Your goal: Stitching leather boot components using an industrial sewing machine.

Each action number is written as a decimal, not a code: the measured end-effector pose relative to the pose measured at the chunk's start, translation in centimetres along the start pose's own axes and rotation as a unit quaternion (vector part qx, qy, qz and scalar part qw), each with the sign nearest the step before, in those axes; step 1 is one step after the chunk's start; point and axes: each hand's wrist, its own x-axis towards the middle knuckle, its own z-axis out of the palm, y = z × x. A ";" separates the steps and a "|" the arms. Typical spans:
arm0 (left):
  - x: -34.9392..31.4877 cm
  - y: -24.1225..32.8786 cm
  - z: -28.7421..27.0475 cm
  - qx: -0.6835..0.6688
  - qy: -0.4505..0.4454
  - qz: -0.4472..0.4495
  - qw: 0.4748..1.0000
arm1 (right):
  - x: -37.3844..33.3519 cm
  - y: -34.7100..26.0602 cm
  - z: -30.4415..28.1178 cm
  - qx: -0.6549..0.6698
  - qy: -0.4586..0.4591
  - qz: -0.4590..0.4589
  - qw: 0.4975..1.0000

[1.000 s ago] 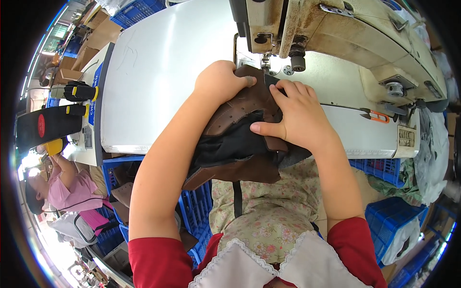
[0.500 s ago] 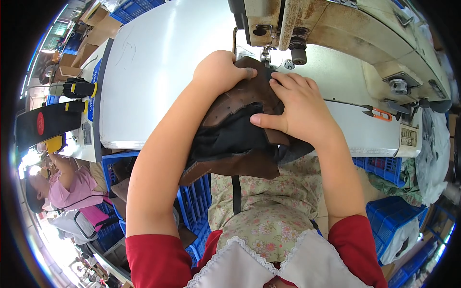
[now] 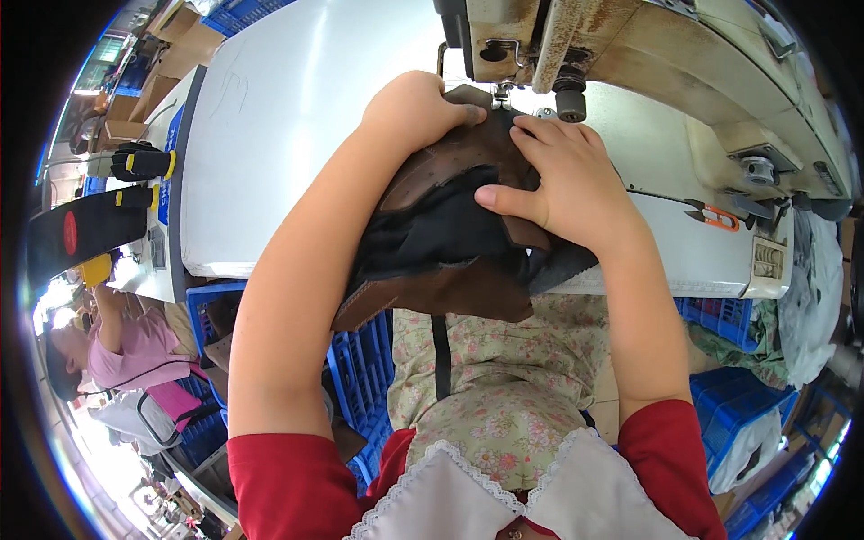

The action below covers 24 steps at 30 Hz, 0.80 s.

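Brown-and-black leather shoe upper (image 3: 450, 234): lies at the near edge of the white sewing table (image 3: 297, 135), far end under the sewing machine (image 3: 630, 54). Left hand (image 3: 414, 112): fingers curled, gripping its far left edge. Right hand (image 3: 562, 175): fingers spread, pressed flat on top. Orange-handled thread snips (image 3: 711, 214): right, apart.

Left hand (image 3: 416, 106): palm down, knuckles up, fingers curled forward and downward, tips out of sight. Left forearm: bare, runs from the lower left up to the hand; red sleeve at the upper arm.

Right hand (image 3: 565, 178): palm down, flat, fingers (image 3: 540, 135) spread toward the left hand, thumb stretched out to the left. Right forearm: bare, rises from the lower right; red sleeve. The 2 hands lie near each other.
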 end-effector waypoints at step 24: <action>1.0 -0.4 0.3 0.014 0.003 0.029 0.999 | 0.3 0.6 0.1 0.007 -0.006 0.010 1.000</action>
